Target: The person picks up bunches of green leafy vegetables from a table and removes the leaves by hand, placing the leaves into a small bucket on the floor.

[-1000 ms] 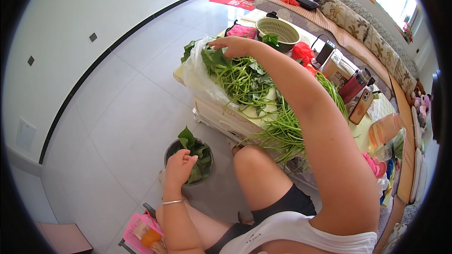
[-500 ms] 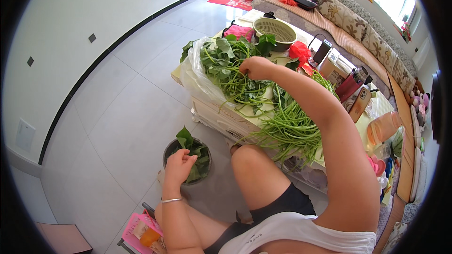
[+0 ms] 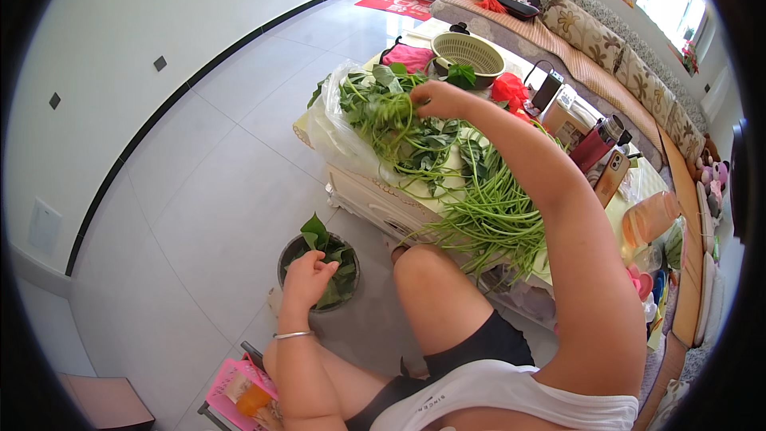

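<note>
My right hand (image 3: 439,101) reaches across the table with its fingers closed on leafy green stems (image 3: 388,114), partly blurred by motion. Around it spreads a heap of leafy greens (image 3: 423,148), beside a clear plastic bag (image 3: 333,136). Nearer to me, long bare green stems (image 3: 495,219) lie in a pile and hang over the table's edge. Low on the left, my left hand (image 3: 309,279) hovers over a dark bucket (image 3: 357,281) containing green leaves (image 3: 341,275). Its fingers are curled together; what they hold, if anything, is hidden. One leaf (image 3: 314,231) sticks up just beyond them.
A green colander (image 3: 471,54) and pink cloth (image 3: 408,57) are at the table's far end. Along its right side stand a red thermos (image 3: 597,144), a phone (image 3: 612,176) and an orange-tinted jar (image 3: 650,217). A pink basket (image 3: 231,391) sits at my lower left. A sofa (image 3: 586,28) runs behind the table.
My right hand has lifted and shifted slightly away from me, drawing up leafy stems from the heap. The left hand stays nearly still over the bucket.
</note>
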Demonstrator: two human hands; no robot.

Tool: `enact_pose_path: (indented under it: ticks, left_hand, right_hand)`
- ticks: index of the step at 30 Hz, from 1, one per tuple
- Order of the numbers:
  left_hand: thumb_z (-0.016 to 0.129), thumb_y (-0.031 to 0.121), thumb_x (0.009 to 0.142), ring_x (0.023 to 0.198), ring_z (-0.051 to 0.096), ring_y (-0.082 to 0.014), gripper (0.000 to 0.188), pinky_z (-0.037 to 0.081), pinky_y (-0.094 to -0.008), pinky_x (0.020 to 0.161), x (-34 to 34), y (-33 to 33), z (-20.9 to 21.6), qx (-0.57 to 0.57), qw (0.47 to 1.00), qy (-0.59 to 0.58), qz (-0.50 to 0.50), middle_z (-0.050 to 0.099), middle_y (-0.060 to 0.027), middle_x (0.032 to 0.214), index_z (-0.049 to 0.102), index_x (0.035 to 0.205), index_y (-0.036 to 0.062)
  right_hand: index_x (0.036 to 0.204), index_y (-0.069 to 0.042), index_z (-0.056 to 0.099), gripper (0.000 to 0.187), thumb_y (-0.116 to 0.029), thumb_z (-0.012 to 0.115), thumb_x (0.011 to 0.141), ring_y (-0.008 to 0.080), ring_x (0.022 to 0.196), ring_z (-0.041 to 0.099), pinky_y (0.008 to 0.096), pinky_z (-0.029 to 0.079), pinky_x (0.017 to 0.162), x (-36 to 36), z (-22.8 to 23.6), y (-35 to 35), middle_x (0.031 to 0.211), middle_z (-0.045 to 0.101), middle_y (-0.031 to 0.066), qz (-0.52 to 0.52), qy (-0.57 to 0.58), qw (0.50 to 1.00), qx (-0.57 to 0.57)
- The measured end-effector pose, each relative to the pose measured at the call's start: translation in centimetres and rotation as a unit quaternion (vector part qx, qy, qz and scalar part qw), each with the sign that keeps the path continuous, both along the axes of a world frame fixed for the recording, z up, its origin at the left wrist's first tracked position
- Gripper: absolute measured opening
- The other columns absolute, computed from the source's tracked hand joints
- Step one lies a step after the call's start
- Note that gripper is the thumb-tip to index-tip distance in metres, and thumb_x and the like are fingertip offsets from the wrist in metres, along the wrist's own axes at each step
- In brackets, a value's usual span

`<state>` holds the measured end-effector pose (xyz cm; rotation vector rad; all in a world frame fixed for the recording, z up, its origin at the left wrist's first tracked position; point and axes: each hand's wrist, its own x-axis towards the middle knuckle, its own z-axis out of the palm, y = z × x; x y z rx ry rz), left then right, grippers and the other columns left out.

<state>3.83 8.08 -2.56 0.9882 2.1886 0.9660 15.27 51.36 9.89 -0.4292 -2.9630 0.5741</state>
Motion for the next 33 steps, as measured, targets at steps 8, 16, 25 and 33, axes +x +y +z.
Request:
enact_pose_path:
  ticks: [8, 16, 25, 33]
  left_hand:
    - [0.071, 0.028, 0.079, 0.076, 0.067, -0.0255, 0.044, 0.051, -0.0339, 0.070, -0.1, -0.3, 0.1, 0.004, 1.000, -0.002, 0.001, 0.068, -0.0164, 0.083, 0.061, 0.107, -0.0051]
    - [0.071, 0.029, 0.079, 0.076, 0.066, -0.0266, 0.045, 0.051, -0.0348, 0.071, 0.1, -0.3, 0.4, 0.000, 1.000, 0.004, -0.004, 0.068, -0.0171, 0.085, 0.061, 0.108, -0.0045]
    - [0.070, 0.030, 0.080, 0.077, 0.066, -0.0276, 0.044, 0.051, -0.0362, 0.071, -0.1, -0.6, 0.1, -0.006, 1.000, 0.008, -0.007, 0.067, -0.0168, 0.084, 0.061, 0.107, -0.0041]
    - [0.069, 0.031, 0.080, 0.079, 0.065, -0.0275, 0.047, 0.050, -0.0353, 0.073, 0.1, -0.7, 1.2, -0.034, 0.999, 0.005, -0.016, 0.068, -0.0168, 0.085, 0.060, 0.111, -0.0039]
  right_hand:
    - [0.095, -0.005, 0.061, 0.035, -0.036, 0.065, 0.079, 0.0257, 0.090, 0.059, 0.0406, 0.045, 0.079, -0.7, 7.1, 1.7, 0.094, 0.064, 0.0119, -0.058, -0.024, 0.996, 0.055]
    - [0.111, -0.012, 0.063, 0.042, -0.032, 0.067, 0.075, 0.0288, 0.101, 0.059, 0.0447, 0.042, 0.090, -0.6, 6.5, 0.1, 0.102, 0.065, 0.0105, -0.022, -0.062, 0.959, 0.274]
    - [0.117, -0.018, 0.059, 0.036, -0.015, 0.059, 0.081, 0.0286, 0.098, 0.063, 0.0410, 0.050, 0.082, -0.2, 6.2, -1.4, 0.104, 0.066, 0.0119, -0.019, -0.160, 0.954, 0.252]
    - [0.094, -0.006, 0.065, 0.024, -0.026, 0.067, 0.080, 0.0321, 0.080, 0.062, 0.0411, 0.048, 0.073, 0.7, 7.6, 0.2, 0.087, 0.066, 0.0142, -0.068, -0.027, 0.990, 0.124]
